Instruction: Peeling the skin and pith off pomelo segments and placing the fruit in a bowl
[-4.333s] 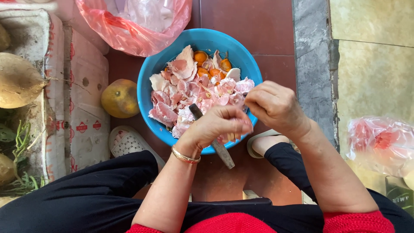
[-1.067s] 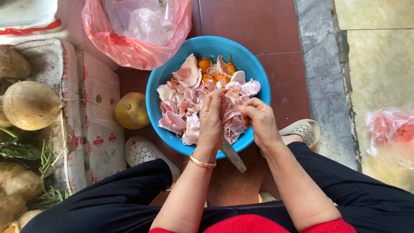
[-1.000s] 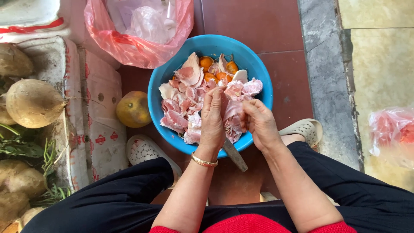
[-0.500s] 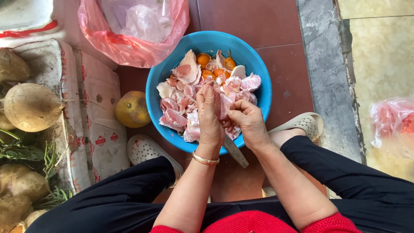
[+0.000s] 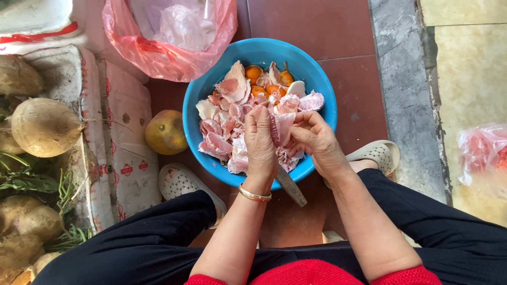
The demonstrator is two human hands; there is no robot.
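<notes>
Both hands (image 5: 288, 140) over bowl (image 5: 196, 113) ctr, pinching pomelo segment (image 5: 281, 126) btwn fingertips. Long axis upright; knife (image 5: 290, 186) under L wrist.

Daylit red tiled floor (image 5: 317, 26) beside a grey stone kerb (image 5: 406, 95) and pale yellowish paving (image 5: 470, 79)

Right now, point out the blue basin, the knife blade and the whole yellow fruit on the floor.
Blue basin (image 5: 322, 84): head view, bare inner wall at its upper right.
Knife blade (image 5: 291, 187): head view, middle of the blade sticking out below the basin rim.
Whole yellow fruit (image 5: 165, 132): head view, centre of its skin.
</notes>
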